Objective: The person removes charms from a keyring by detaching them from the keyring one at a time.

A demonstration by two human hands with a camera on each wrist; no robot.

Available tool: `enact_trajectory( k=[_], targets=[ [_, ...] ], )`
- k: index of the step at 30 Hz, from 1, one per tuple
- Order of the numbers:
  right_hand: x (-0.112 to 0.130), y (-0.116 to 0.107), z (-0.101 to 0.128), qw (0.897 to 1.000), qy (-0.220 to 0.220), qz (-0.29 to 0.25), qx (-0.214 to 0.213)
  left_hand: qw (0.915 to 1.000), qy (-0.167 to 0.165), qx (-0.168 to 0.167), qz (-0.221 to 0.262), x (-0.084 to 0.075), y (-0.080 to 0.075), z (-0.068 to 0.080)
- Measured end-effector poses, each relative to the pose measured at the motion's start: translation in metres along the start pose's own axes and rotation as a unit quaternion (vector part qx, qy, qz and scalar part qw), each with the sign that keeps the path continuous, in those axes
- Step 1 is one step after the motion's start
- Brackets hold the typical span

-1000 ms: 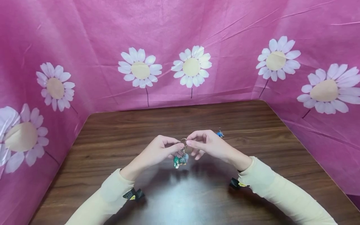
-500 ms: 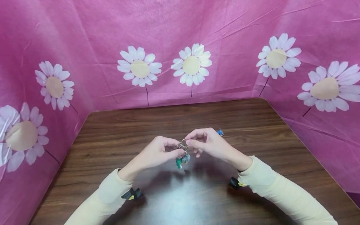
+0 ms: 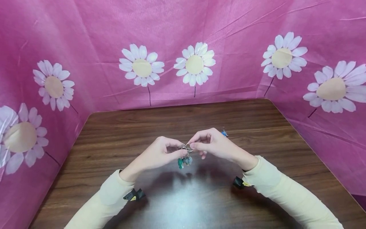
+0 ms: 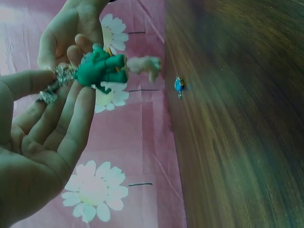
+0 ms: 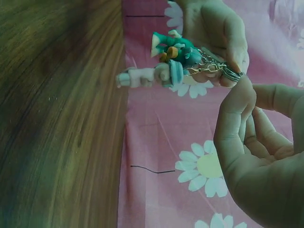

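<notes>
Head view: both hands meet over the middle of the wooden surface (image 3: 200, 197), raised above it. Left hand (image 3: 160, 156) has fingers curled, thumb and forefinger pinching the ring (image 3: 187, 147). Right hand (image 3: 213, 144) also curled, fingertips pinching the same ring from the other side. Charms (image 3: 184, 161), green and grey-blue, hang below the ring between the two hands, clear of the surface. A blue charm (image 3: 224, 133) lies on the surface just behind the right hand, apart from the bunch. Cream sleeves (image 3: 114, 197) on both arms. Pink cloth (image 3: 85, 38) with white daisies walls the surface on three sides. Left wrist view: left hand (image 4: 42, 137) with fingers extended alongside the chain (image 4: 57, 80), fingertip against the green charm (image 4: 102, 69); a pale charm (image 4: 145, 64) sticks out beside it; right hand (image 4: 71, 28) holds from above; blue charm (image 4: 179, 85) rests on the surface near the cloth edge. Right wrist view: right hand (image 5: 256, 142), forefinger tip touching the ring (image 5: 230, 73); left hand (image 5: 218, 28) grips the ring end; chain (image 5: 206, 66) leads to the green charm (image 5: 171, 45) and pale charm (image 5: 142, 76), hanging off the surface (image 5: 57, 118)
</notes>
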State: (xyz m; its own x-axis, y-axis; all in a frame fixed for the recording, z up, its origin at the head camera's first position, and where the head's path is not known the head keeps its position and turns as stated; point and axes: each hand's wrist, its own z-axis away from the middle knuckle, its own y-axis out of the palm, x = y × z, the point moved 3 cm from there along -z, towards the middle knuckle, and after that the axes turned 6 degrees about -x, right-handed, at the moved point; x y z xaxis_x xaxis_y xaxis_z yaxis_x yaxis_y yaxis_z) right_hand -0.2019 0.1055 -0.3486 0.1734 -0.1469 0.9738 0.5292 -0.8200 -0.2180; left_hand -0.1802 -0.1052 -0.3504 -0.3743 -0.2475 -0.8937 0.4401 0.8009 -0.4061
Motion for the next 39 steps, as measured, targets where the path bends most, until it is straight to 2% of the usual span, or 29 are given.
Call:
enact_trajectory(
  k=[6, 11, 14, 16, 19, 23, 26, 28, 33, 39],
  targets=[
    [-0.003, 0.000, 0.000, 0.999, 0.025, -0.026, 0.011, 0.9992, -0.008, 0.021, 0.034, 0.005, -0.004, -0.002],
    [-0.005, -0.001, 0.000, 0.997, 0.049, -0.051, 0.024, 0.9983, -0.013, 0.024, 0.052, 0.008, -0.004, -0.003],
    [-0.007, -0.001, 0.000, 0.996, 0.056, -0.057, 0.030, 0.9989, -0.004, 0.015, 0.045, 0.008, -0.004, -0.003],
    [-0.008, -0.002, -0.001, 0.996, 0.061, -0.063, 0.029, 0.9995, 0.009, -0.003, 0.031, 0.008, -0.004, -0.003],
    [-0.009, -0.002, -0.002, 0.994, 0.072, -0.075, 0.024, 0.9982, 0.028, -0.053, -0.004, 0.009, -0.005, -0.004],
    [-0.010, -0.002, -0.003, 0.992, 0.088, -0.094, 0.013, 0.9882, 0.043, -0.139, -0.049, 0.009, -0.006, -0.003],
    [-0.008, -0.002, -0.004, 0.990, 0.094, -0.106, 0.003, 0.9826, 0.047, -0.170, -0.059, 0.007, -0.006, 0.001],
    [-0.007, -0.002, -0.005, 0.989, 0.095, -0.111, -0.002, 0.9846, 0.049, -0.159, -0.054, 0.006, -0.005, 0.004],
    [-0.007, -0.002, -0.006, 0.989, 0.092, -0.113, -0.007, 0.9930, 0.042, -0.095, -0.056, 0.004, 0.002, 0.007],
    [-0.008, -0.002, -0.005, 0.989, 0.091, -0.114, -0.009, 0.9936, 0.025, -0.093, -0.058, 0.003, 0.004, 0.005]
  ],
)
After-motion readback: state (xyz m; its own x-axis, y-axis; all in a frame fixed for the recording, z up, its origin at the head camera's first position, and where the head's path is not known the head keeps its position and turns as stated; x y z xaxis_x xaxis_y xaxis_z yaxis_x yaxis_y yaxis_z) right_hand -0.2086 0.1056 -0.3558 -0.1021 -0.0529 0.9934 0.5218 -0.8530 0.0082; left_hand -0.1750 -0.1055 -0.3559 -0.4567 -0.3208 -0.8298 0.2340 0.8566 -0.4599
